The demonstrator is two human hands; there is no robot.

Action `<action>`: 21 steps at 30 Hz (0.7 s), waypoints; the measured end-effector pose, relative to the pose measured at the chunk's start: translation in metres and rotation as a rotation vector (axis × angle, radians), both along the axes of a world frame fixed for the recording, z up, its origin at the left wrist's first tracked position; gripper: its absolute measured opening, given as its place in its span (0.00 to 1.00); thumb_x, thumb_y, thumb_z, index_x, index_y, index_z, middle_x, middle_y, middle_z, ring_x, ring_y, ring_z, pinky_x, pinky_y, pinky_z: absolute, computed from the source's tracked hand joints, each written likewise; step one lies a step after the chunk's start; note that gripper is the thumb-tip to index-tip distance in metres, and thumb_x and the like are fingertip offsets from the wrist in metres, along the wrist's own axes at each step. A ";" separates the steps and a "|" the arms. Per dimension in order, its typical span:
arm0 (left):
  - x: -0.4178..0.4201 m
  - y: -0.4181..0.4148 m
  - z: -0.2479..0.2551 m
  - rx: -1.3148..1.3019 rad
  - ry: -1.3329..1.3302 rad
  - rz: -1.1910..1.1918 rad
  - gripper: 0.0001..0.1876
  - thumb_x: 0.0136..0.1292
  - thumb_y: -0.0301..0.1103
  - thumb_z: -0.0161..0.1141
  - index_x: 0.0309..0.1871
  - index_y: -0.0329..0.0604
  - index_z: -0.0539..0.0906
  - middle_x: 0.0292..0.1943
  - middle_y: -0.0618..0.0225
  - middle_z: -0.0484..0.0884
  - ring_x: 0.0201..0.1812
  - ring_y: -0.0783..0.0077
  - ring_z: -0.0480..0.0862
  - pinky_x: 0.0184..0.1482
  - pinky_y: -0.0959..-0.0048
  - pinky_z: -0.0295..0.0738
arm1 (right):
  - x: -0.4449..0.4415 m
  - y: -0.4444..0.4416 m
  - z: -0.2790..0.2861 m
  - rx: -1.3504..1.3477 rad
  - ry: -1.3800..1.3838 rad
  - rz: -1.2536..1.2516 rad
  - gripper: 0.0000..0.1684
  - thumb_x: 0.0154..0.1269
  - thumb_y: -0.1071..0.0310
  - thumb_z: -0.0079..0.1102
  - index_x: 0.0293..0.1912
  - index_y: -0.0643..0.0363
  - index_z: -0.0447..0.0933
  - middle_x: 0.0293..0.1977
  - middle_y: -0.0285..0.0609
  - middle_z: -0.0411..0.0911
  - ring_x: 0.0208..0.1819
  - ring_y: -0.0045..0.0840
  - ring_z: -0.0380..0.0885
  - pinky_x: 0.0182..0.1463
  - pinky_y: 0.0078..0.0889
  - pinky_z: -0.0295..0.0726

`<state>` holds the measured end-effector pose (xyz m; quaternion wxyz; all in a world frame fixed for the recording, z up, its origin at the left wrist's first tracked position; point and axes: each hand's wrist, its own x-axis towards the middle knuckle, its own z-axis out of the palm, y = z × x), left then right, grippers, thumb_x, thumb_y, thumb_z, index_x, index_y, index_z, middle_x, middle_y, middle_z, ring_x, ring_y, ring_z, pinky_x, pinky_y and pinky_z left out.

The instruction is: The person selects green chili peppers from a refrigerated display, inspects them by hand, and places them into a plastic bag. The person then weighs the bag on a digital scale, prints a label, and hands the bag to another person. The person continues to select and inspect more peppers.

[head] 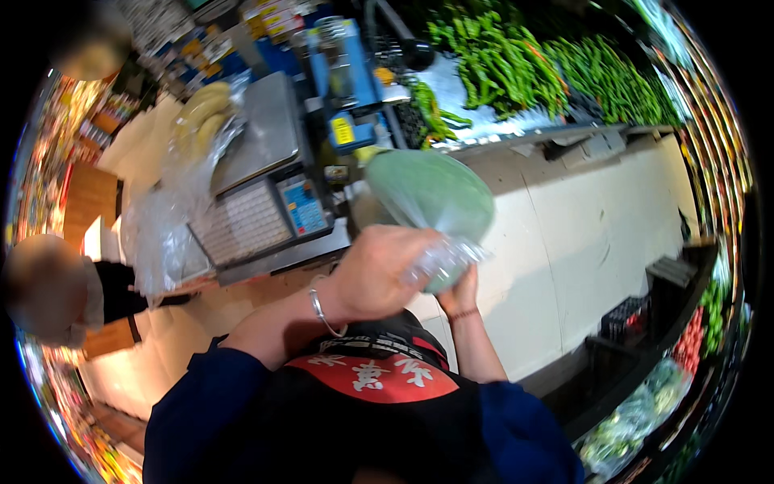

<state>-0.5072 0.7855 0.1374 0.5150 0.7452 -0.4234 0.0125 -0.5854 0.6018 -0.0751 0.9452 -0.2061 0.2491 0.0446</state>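
Note:
My left hand point(387, 269), with a silver bangle at its wrist, grips the gathered neck of a clear plastic bag point(450, 254). Inside the bag is a large, rounded, pale green vegetable or melon point(432, 184); motion blur hides its exact kind. From below, my right hand point(462, 290) supports the near end of the bag, its fingers partly hidden behind it. The load is in the air, just right of a price-computing scale point(260, 130) with a steel platter and a blue keypad point(303, 207).
Yellow bananas point(205, 118) in a clear bag lie beside the scale. Long green peppers point(502, 66) fill a display at the back. Crates point(626, 317) and a produce shelf point(635, 417) border the tiled floor point(544, 230) on the right. Another person point(118, 290) stands at left.

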 end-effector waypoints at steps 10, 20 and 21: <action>-0.024 0.046 0.026 -0.446 0.132 -0.384 0.19 0.60 0.38 0.60 0.48 0.32 0.78 0.30 0.55 0.79 0.30 0.49 0.79 0.29 0.61 0.72 | -0.050 0.038 0.051 -0.185 0.122 0.422 0.33 0.74 0.45 0.43 0.65 0.58 0.64 0.62 0.43 0.69 0.64 0.32 0.68 0.67 0.41 0.68; -0.037 0.245 0.060 -0.509 0.058 -0.061 0.17 0.61 0.44 0.56 0.45 0.41 0.77 0.35 0.59 0.79 0.33 0.57 0.79 0.31 0.63 0.71 | 0.029 0.176 0.098 -0.359 -0.044 1.109 0.33 0.74 0.46 0.45 0.67 0.60 0.61 0.63 0.44 0.68 0.65 0.32 0.67 0.67 0.38 0.68; -0.044 0.267 0.059 -0.560 0.085 0.079 0.16 0.63 0.45 0.54 0.42 0.40 0.78 0.34 0.58 0.80 0.30 0.58 0.78 0.29 0.64 0.71 | 0.037 0.198 0.099 -0.347 -0.068 1.181 0.33 0.74 0.47 0.45 0.67 0.60 0.61 0.63 0.44 0.68 0.65 0.31 0.67 0.67 0.38 0.68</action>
